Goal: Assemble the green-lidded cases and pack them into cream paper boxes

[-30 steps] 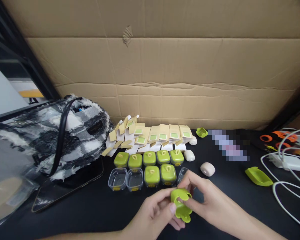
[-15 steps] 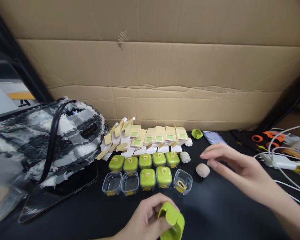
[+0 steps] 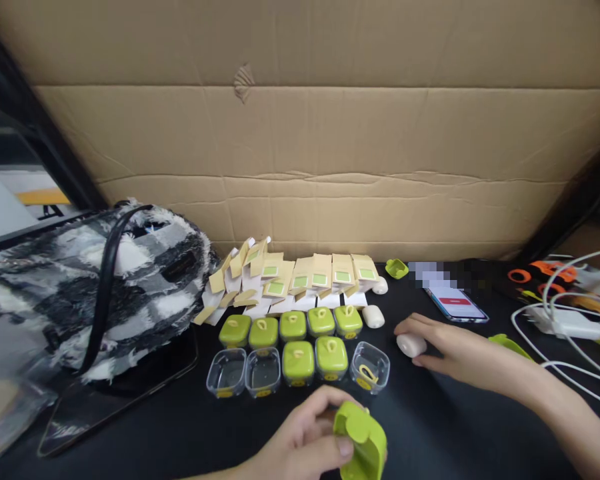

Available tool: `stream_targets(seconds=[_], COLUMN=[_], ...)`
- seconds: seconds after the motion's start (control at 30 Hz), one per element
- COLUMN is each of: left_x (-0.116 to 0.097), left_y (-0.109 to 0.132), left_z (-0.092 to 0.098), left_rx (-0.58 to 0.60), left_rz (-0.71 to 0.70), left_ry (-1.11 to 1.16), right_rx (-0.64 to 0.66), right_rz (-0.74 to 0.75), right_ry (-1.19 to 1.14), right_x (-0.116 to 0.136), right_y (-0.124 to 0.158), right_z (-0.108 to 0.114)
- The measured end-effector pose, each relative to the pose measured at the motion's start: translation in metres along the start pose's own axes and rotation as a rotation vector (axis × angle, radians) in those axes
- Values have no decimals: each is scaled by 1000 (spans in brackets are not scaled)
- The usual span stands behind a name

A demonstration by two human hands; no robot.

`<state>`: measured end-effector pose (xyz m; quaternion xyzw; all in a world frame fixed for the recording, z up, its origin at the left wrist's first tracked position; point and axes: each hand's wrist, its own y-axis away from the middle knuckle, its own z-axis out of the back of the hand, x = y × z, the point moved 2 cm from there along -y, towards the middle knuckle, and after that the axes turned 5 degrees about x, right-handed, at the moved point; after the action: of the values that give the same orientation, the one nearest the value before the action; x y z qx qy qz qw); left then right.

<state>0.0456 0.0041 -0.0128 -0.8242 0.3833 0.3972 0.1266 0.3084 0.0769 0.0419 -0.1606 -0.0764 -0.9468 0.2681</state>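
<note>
Bag (image 3: pixel 105 287) in shaggy black and white fills the left of the table (image 3: pixel 180 427). Beside it is a fan of paper cards (image 3: pixel 290 277), then two rows of small boxes: seven with green lids (image 3: pixel 293 327) and two clear empty ones (image 3: pixel 227 372). In front of these, near the lower edge, the left hand (image 3: pixel 305 443) is closed on the green cover (image 3: pixel 363 443), thumb pressed on its side and fingers curled behind, holding it just above the table. A second ago both hands worked this cover together; now the left holds it alone, and the hands are well apart. To its right stands a clear box with a yellow loop (image 3: pixel 370 367) inside. Farther right lies a beige case (image 3: pixel 410 345), where the right hand (image 3: pixel 460 353) has arrived. Its forearm stretches in low from the right, palm down, fingers over the case and thumb under its near side. It touches the case, but whether it grips cannot be told. Beyond lie a lit phone (image 3: pixel 455 303) and white cables (image 3: pixel 555 333).
</note>
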Motion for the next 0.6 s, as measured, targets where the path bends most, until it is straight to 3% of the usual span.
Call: stream_targets(seconds=[0.1, 0.23, 0.27, 0.43, 0.53, 0.6], left_x=[0, -3, -3, 2, 4, 3], left_y=[0, -1, -1, 0, -1, -1], left_z=[-3, -7, -7, -4, -3, -3], left_rx=[-53, -117, -128, -66, 15, -3], left_rz=[130, 140, 145, 187, 171, 173], left_ry=[73, 195, 194, 220, 317, 300], right_rx=[-92, -571, -636, -470, -479, -495], right_rz=[-15, 210, 293, 509, 532, 515], right_ry=[-6, -244, -312, -450, -400, -386], right_x=[10, 51, 64, 110, 110, 104], right_y=[2, 13, 16, 20, 18, 15], right_z=[9, 8, 4, -24, -32, -36])
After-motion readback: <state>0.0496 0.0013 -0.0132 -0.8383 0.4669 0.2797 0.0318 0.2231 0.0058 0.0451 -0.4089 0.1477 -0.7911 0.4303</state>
